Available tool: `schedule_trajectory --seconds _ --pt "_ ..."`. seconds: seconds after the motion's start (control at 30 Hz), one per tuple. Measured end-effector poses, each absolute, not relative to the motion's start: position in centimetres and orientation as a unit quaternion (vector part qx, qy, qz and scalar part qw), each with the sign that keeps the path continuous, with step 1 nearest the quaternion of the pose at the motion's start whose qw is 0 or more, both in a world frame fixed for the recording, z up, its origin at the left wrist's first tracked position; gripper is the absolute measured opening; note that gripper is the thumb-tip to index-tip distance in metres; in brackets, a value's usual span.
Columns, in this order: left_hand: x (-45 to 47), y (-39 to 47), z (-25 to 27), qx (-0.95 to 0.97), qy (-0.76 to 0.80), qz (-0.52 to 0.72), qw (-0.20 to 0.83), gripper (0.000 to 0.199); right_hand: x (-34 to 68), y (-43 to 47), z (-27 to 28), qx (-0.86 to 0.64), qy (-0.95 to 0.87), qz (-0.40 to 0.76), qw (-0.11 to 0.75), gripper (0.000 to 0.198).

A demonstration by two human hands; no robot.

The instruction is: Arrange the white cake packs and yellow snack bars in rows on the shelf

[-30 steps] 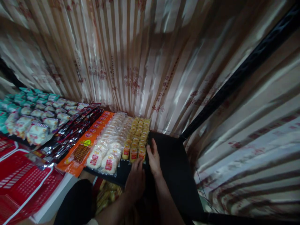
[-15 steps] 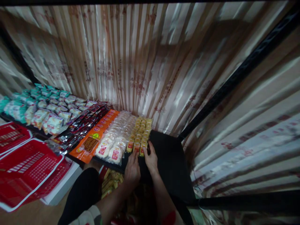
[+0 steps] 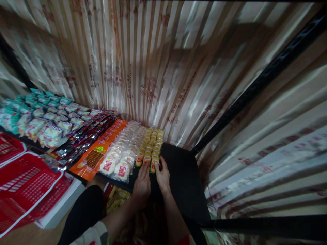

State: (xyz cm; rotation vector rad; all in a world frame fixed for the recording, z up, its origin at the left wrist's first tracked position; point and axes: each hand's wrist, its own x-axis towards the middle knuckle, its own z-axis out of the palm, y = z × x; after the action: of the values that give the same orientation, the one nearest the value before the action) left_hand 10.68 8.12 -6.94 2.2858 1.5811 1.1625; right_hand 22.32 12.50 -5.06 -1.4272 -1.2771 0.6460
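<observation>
Small yellow snack packets (image 3: 151, 144) with red labels stand in three close rows on the black shelf (image 3: 182, 177). My left hand (image 3: 142, 183) has its fingers stretched forward, their tips against the front packet of the middle row. At the right row's front, the thumb of my right hand (image 3: 162, 175) touches the end packet, while its fingers extend along the right side with a gap from the thumb. Left of these rows lie clear-wrapped white round crackers (image 3: 122, 168) with red labels, in two rows.
An orange bag of brown sticks (image 3: 94, 158), dark shiny packets (image 3: 84, 136), white packets (image 3: 52, 134) and green packets (image 3: 10, 119) continue leftward. Red baskets (image 3: 30, 187) stand lower left. More yellow packets (image 3: 119, 199) lie below the shelf. A black post (image 3: 245, 92) and printed curtain (image 3: 143, 61) border the shelf.
The view has shifted slightly, moving the shelf goods a little left in the picture. Both hands stay at the front of the yellow rows; the gap between my right thumb and fingers shows more.
</observation>
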Motion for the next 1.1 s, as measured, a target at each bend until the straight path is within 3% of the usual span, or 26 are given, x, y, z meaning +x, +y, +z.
schedule_trajectory --seconds 0.47,0.77,1.1 --pt "9.5 8.8 -4.8 0.803 0.479 0.343 0.089 0.056 22.2 12.0 -4.7 -0.615 -0.560 0.251 0.495 0.063" --pt "9.6 8.4 -4.5 0.815 0.471 0.334 0.052 0.046 22.5 14.1 -2.8 -0.588 -0.472 0.357 0.552 0.070" --pt "9.5 8.1 -5.0 0.797 0.472 0.364 0.097 0.054 20.3 16.9 -4.6 -0.548 -0.434 0.388 0.600 0.065"
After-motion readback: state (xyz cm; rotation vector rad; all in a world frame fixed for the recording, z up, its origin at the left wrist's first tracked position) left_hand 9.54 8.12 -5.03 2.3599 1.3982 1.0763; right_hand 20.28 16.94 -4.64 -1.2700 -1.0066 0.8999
